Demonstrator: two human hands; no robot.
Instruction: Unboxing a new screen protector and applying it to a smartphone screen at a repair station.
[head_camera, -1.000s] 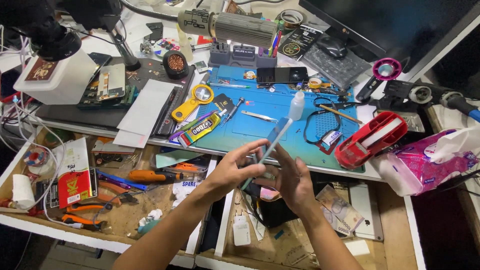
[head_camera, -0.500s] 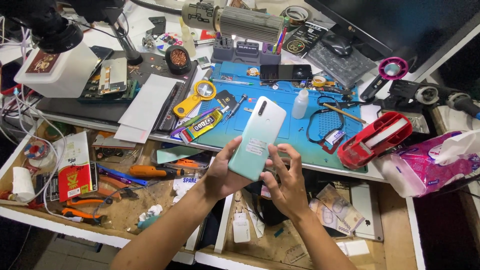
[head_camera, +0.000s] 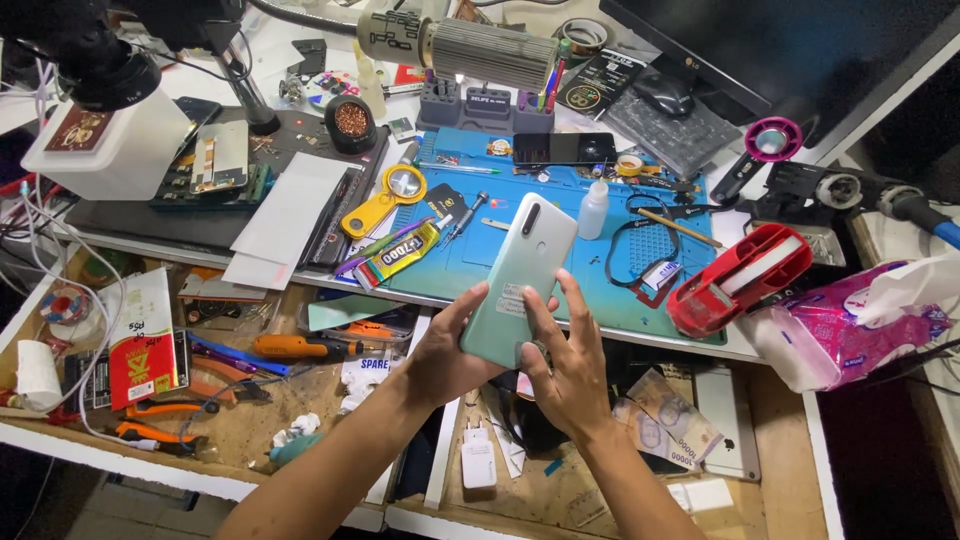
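Phone (head_camera: 522, 280), pale mint-green back facing up, camera strip at its far upper corner, is held tilted in both my hands above the near edge of the blue work mat (head_camera: 560, 215). My left hand (head_camera: 447, 350) cups its lower left edge from beneath, thumb along the side, fingers wrapped under and closed on the body. My right hand (head_camera: 567, 367) grips the lower right part; its fingers (head_camera: 530, 315) are spread and pressed flat on the back cover. A pale sticker sits on the lower half of the back, partly under my right fingers.

On the surface beyond the phone: a small white dropper bottle (head_camera: 593, 208) just right of the phone's top, a tube of adhesive (head_camera: 400, 253) to its left, a yellow magnifier (head_camera: 385, 198) further left. A second dark phone (head_camera: 564, 149) lies flat at the far edge of the mat. A red tape dispenser (head_camera: 740, 280) stands to the right, a pink tissue pack (head_camera: 850, 325) beside it. Open drawer below me holds an orange-handled screwdriver (head_camera: 305, 347) and a white charger plug (head_camera: 478, 460).
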